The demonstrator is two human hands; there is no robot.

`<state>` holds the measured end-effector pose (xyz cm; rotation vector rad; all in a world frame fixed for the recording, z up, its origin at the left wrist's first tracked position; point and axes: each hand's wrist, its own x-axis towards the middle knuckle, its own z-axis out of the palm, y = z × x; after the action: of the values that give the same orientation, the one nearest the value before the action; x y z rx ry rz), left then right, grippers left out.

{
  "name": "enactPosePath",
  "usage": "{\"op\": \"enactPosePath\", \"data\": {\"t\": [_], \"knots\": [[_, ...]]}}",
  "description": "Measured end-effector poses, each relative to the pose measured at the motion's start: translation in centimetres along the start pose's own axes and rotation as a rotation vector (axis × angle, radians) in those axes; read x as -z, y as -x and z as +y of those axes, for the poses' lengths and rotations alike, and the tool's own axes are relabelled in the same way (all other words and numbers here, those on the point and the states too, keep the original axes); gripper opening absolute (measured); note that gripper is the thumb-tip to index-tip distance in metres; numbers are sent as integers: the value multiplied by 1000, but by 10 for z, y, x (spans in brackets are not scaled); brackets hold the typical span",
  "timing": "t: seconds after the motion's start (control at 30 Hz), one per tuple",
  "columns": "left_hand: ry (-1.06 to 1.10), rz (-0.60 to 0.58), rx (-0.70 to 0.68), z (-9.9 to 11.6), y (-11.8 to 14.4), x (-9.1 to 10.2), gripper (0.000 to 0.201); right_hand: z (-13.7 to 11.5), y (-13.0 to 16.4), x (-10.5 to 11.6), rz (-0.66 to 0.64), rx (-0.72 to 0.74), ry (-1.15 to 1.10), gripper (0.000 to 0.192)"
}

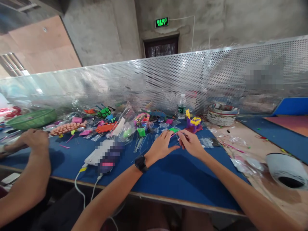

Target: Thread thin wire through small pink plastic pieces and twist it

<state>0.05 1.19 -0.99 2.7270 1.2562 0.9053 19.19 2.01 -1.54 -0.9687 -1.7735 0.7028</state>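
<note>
Both my hands are over the blue mat [168,183], near its middle. My right hand [191,142] is closed in a pinch on a thin pink strip [172,134], perhaps modelling clay. Fingers stretched forward and thumb apart, my left hand [160,146] is beside the strip's other end; a dark watch is on that wrist. Whether the left fingertips touch the strip is too small to tell. Just beyond the hands lie a flat green piece [174,129] and a purple and yellow clay figure [193,124].
Clay animals, including an orange crab [106,127], and plastic bags crowd the back left. A phone and a white power bank [98,154] with cables lie left. A water bottle [182,107], woven basket [220,115] and white cup [285,168] stand right. Another person's hand [36,139] rests far left.
</note>
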Motion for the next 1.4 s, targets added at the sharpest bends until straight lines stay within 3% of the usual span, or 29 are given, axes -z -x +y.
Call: {"op": "enactPosePath", "data": {"t": [0.33, 0.53, 0.77, 0.87, 1.07, 1.2, 1.3, 1.4], "knots": [[-61, 22, -67, -9, -3, 1, 56, 3, -2, 3, 4, 6, 46, 39], [-23, 48, 21, -9, -1, -4, 64, 1, -2, 2, 23, -11, 8, 38], [95, 57, 1, -11, 0, -7, 47, 5, -4, 1, -52, -76, -154, 41], [283, 50, 102, -10, -2, -8, 50, 2, -4, 3, -59, -53, -141, 38], [963, -7, 291, -10, -7, -17, 44, 4, -8, 4, -31, -100, -241, 47], [1241, 20, 422, -7, -7, -20, 45, 8, -7, 2, -34, -97, -268, 48], [1177, 79, 400, -4, -6, -19, 42, 6, -4, -1, -14, -51, -200, 39], [913, 195, 271, -2, -4, -15, 33, 1, -1, -5, 24, 6, -108, 31]]}}
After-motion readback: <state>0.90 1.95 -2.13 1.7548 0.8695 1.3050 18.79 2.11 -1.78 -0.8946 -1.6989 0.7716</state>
